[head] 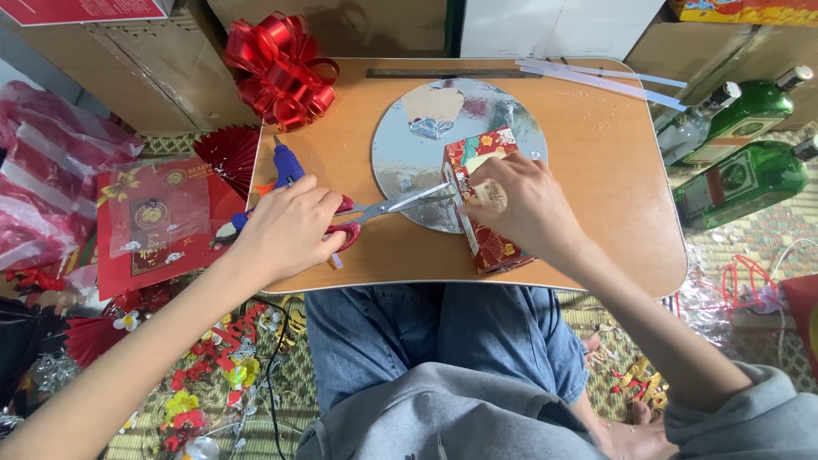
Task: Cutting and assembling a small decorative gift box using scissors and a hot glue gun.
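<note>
Near table edge: left hand (285, 226) closed around the red scissors (383, 209) handles, blades parted at the box's left edge. Right hand (520, 204) clamps the red patterned box (487, 247) on the silver disc (409, 145). Risk: blades sit close to the right fingers; the box may shift. Glue gun (285, 166) lies farther left.

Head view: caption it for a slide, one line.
Left hand works red-handled scissors against a red floral box held by the right hand.
</note>
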